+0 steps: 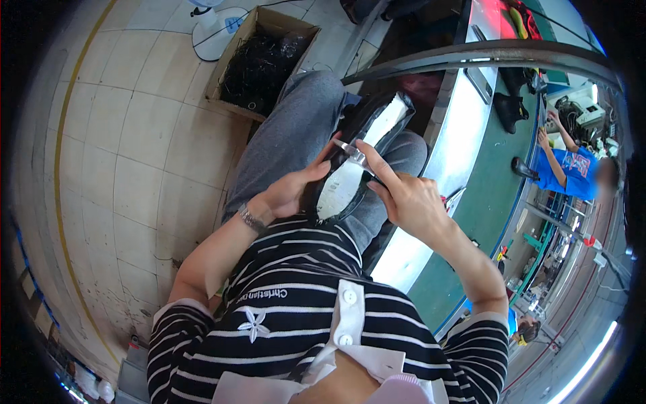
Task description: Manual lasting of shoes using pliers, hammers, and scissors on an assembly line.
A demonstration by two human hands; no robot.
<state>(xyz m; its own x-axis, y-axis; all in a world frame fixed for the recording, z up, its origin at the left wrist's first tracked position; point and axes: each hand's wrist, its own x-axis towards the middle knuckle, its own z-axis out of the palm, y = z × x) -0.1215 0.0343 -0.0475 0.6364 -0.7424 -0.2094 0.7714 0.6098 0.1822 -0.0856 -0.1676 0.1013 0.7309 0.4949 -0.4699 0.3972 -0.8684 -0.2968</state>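
Observation:
A black shoe [389, 145] lies upside down across my lap, its pale, whitish underside [340, 190] facing up. My left hand [299, 185] grips its left side, with the thumb near the middle of the sole. In my right hand [410, 195] is a small shiny metal tool [353, 153], held over the narrow waist of the sole with the index finger stretched along it. The tool's exact kind is hard to make out. My right thumb and other fingers are bent beside the shoe's right edge, partly hidden.
On the floor ahead stands a cardboard box [219, 84] of dark tangled scraps, beside a white round base [208, 34]. A green conveyor [481, 175] with black boots [509, 111] runs along my right. A phone [478, 85] lies on its pale ledge. Beyond it a co-worker in blue [572, 172] works.

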